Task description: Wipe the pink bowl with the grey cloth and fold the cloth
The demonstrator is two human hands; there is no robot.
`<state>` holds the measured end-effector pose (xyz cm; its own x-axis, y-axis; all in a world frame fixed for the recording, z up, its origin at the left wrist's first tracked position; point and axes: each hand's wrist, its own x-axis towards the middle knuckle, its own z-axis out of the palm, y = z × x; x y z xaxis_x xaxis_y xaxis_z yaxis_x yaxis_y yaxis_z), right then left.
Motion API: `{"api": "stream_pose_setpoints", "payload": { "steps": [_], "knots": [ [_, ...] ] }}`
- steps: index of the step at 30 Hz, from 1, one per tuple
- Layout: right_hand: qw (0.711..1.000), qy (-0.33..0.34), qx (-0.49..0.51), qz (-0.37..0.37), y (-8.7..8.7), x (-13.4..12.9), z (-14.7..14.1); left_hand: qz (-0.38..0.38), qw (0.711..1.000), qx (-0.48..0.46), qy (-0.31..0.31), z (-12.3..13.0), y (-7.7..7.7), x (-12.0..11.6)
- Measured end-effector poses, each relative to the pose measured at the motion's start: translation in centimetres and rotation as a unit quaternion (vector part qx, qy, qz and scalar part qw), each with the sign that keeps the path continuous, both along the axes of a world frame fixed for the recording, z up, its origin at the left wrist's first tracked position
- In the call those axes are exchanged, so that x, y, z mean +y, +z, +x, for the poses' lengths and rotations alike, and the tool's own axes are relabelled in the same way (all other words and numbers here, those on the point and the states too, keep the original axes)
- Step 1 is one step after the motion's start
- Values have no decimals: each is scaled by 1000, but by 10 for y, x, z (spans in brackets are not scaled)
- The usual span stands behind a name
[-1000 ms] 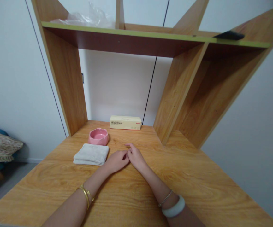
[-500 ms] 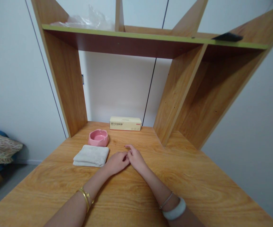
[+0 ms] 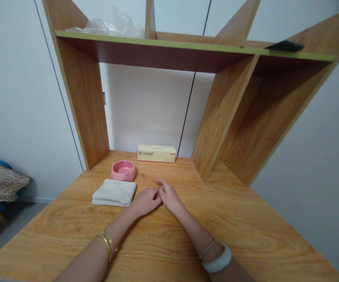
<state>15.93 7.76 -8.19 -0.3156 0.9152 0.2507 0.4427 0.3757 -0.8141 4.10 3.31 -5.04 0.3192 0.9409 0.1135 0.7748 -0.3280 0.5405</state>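
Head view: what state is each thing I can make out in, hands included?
Left hand: loosely curled
Right hand: one finger extended, touching the left hand
Grey cloth: folded, lying flat
Pink bowl: upright, open-topped
Cream box: lying lengthwise, looks closed
Clear plastic: crumpled
Patterned cloth: draped

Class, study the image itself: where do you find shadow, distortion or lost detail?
Head view: shadow darkens the right-hand shelf compartment; head view: the uprights lean outward, apparently wide-angle distortion; head view: small print on the box is too soft to read.
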Motion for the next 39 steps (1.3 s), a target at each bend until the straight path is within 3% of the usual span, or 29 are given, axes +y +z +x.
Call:
{"api": "stream_pose_setpoints", "payload": {
  "steps": [39],
  "knots": [
    [1000,-7,-20,-6,4,-1,0,2,1000,-12,4,0,-3,2]
  ]
}}
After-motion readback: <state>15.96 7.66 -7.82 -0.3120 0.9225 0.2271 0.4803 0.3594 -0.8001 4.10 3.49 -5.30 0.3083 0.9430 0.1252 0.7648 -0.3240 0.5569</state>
